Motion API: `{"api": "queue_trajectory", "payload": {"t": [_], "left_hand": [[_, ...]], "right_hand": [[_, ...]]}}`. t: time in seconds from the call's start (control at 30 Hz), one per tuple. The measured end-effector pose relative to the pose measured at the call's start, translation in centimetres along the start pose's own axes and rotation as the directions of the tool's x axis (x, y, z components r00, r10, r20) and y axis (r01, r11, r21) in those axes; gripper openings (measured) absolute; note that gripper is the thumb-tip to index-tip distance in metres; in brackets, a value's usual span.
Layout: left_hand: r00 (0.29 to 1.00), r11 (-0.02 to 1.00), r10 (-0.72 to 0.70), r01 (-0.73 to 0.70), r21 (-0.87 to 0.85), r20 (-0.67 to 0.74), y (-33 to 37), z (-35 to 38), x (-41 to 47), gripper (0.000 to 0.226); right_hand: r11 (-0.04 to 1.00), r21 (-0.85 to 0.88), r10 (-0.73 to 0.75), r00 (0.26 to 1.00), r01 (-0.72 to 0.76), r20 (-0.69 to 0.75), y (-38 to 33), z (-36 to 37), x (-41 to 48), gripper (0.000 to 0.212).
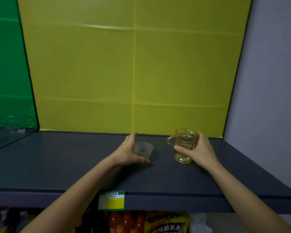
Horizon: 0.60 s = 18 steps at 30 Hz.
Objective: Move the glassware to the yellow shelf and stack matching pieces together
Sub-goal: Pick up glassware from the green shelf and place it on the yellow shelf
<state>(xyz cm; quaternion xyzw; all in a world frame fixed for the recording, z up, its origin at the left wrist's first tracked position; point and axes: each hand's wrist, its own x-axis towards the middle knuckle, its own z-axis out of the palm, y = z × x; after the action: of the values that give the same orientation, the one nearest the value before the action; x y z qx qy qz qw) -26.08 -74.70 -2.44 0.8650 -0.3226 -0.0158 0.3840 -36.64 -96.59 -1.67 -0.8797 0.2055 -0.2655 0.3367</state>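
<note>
While the right hand [200, 150] curls round the amber glass footed mug [185, 142], upright on the dark grey shelf board [74, 165] before the yellow back panel [91, 73], the left hand [126, 152] is spread round the left side of the small clear ribbed glass cup [144, 149], which stands near the mug's left.

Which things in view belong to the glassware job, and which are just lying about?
Job:
- amber mug, gripped by the right hand
- clear ribbed cup, with the left hand open beside it
- yellow shelf
- blurred clear glassware on the green section, likely still to move

Lying about:
- price label
- orange bottles
- snack packet
</note>
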Motion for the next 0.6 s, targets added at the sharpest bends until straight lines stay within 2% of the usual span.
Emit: {"api": "queue_trajectory", "payload": {"t": [0.07,0.13,0.17,0.23,0.3,0.43,0.6], "left_hand": [[1.000,1.000,-0.006,0.005,-0.015,-0.024,0.0,-0.9,-1.0,0.115],[0.991,0.999,0.030,-0.027,0.024,-0.131,-0.1,-1.8,-2.4,0.100],[0.977,0.997,0.062,-0.051,0.059,-0.205,-0.1,-2.4,-3.3,0.087],[0.931,0.981,0.128,-0.070,0.179,-0.341,-0.5,-3.6,-5.2,0.062],[0.889,0.940,0.186,-0.037,0.339,-0.419,-1.5,-5.0,-7.2,0.048],[0.862,0.849,0.176,0.111,0.517,-0.474,-4.5,-8.5,-11.7,0.029],[0.837,0.784,0.055,0.302,0.542,-0.545,-8.3,-13.7,-18.7,0.030]], "right_hand": [[0.988,-0.100,-0.125,0.986,0.114,-0.112,-0.9,-0.9,-0.8,0.103],[0.952,-0.140,-0.297,0.934,0.273,-0.200,-2.4,-1.4,-1.8,0.082],[0.928,-0.130,-0.370,0.908,0.349,-0.196,-3.3,-1.4,-2.2,0.066],[0.877,-0.087,-0.480,0.871,0.473,-0.108,-5.3,-0.5,-2.7,0.036],[0.826,-0.055,-0.561,0.828,0.561,0.019,-7.5,1.3,-3.3,0.020],[0.729,0.013,-0.670,0.709,0.684,0.220,-12.2,6.2,-5.4,0.019],[0.617,0.058,-0.745,0.560,0.785,0.363,-18.4,12.4,-9.2,0.025]]}}
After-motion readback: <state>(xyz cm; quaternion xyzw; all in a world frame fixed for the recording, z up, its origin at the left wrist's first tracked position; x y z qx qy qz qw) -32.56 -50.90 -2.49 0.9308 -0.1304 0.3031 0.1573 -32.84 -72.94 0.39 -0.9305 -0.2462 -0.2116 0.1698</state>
